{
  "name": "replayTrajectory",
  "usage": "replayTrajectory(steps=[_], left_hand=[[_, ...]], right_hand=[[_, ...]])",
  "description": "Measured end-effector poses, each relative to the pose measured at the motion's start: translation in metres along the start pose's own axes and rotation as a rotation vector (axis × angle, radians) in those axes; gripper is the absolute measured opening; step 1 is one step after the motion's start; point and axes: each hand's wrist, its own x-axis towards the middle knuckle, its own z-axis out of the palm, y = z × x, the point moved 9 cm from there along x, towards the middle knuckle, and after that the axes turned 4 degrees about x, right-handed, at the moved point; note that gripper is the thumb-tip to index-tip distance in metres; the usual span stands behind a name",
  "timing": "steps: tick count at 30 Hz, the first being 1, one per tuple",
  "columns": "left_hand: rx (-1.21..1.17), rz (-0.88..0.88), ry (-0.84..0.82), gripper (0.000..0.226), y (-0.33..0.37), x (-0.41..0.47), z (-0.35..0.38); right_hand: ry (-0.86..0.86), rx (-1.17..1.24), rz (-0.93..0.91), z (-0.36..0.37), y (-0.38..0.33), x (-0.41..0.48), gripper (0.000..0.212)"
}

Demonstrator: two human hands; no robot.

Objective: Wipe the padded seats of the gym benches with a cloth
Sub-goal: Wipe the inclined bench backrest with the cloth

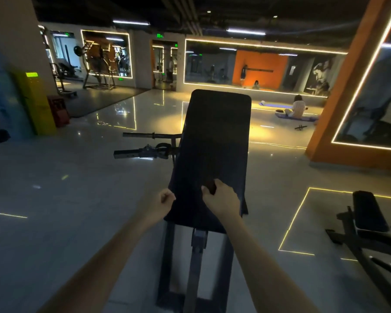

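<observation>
Small dark brownish cloth (211,186): judged light, soft and limp, and likely to bunch and skid on smooth upholstery unless pressed flat. Take hold by gathering a wad into the palm, then bear down through the fingers. Lies at 6 o'clock on the pad, near its close end, touching the surface. Shows as a crumpled lump, mostly hidden under the hand; hard to read for colour in the dim light.

Long black padded seat (215,136) of the gym bench: judged firm-cushioned, smooth and heavy on its grey metal frame (198,256), so unlikely to shift under wiping. Steady at a side edge if needed. Runs from 6 toward 12 o'clock, with rounded far corners and a matte face; no marks discernible.

Right hand (222,197): fingers clenched round the cloth, resting on the pad.

Left hand (166,199): fingers curled at the pad's 9 o'clock edge; cannot tell whether pinching that edge or closed on nothing.

Second black padded bench (368,211): at 3 o'clock, well apart.
</observation>
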Motion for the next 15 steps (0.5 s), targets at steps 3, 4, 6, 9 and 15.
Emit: replayTrajectory(steps=[3,4,6,9,15], left_hand=[[0.027,0.047,-0.001,0.016,-0.016,0.016,-0.007],[0.035,0.061,-0.011,0.016,-0.025,0.024,-0.009],[0.025,0.090,-0.043,0.017,-0.044,0.043,-0.013],[0.051,0.184,-0.118,0.015,-0.067,0.073,-0.024],[0.087,0.423,-0.173,0.016,-0.067,0.149,-0.073]], right_hand=[[0.016,-0.008,0.062,0.017,-0.001,0.005,0.037],[0.026,-0.017,0.088,0.024,0.000,0.007,0.038],[0.066,-0.024,0.145,0.038,0.003,0.011,0.038],[0.161,-0.016,0.222,0.055,-0.002,0.022,0.036],[0.319,0.010,0.396,0.078,-0.033,0.054,0.038]])
